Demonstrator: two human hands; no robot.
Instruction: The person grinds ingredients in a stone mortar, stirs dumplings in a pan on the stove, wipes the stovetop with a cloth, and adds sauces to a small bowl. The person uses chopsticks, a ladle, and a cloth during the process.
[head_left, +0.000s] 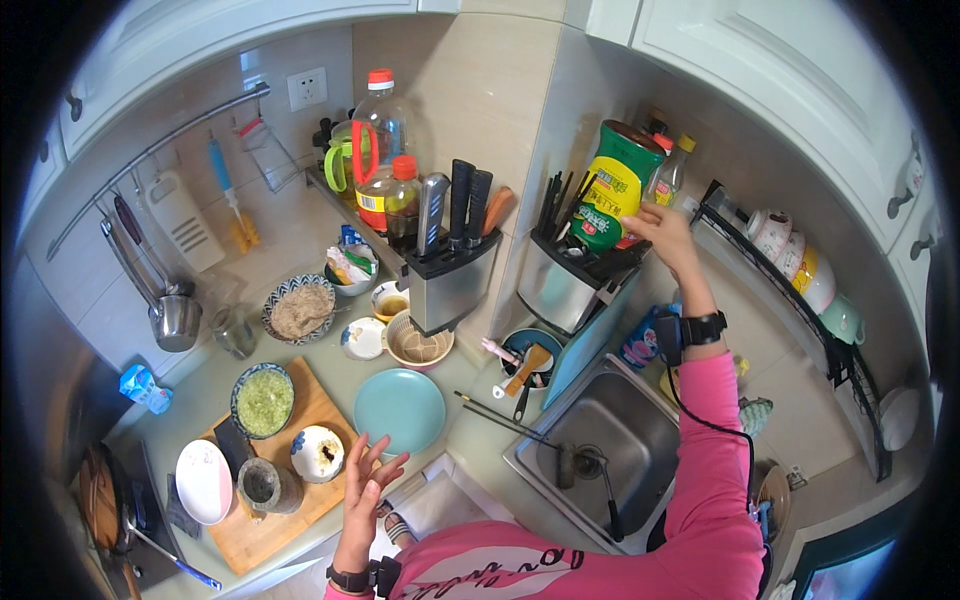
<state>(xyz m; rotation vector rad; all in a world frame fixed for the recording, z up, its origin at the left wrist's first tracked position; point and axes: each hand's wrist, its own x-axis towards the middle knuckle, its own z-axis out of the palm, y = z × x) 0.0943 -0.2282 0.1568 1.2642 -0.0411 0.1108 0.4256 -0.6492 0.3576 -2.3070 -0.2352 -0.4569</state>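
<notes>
My right hand (661, 229) is raised at the corner wall, its fingertips at the lower side of a green-and-yellow plastic seasoning container (613, 187). Whether they grip it or only touch it, I cannot tell. Just below is a metal utensil holder (559, 292) with chopsticks and dark handles. My left hand (369, 480) hangs in the air with spread fingers and nothing in it. It is nearest the teal plate (399, 409) and the right edge of the wooden cutting board (225, 544). On the board are a stone mortar (281, 487), a small flowered dish (311, 461) and a bowl of chopped green vegetable (262, 403).
A stainless sink (630, 420) holds a long-handled tool. Chopsticks (495, 415) reach over its rim. A knife block (457, 289) hangs beside oil bottles (379, 150). A bowl of pale minced food (298, 309) stands behind. At left sits a pan (101, 495); bowls fill the right rack (780, 285).
</notes>
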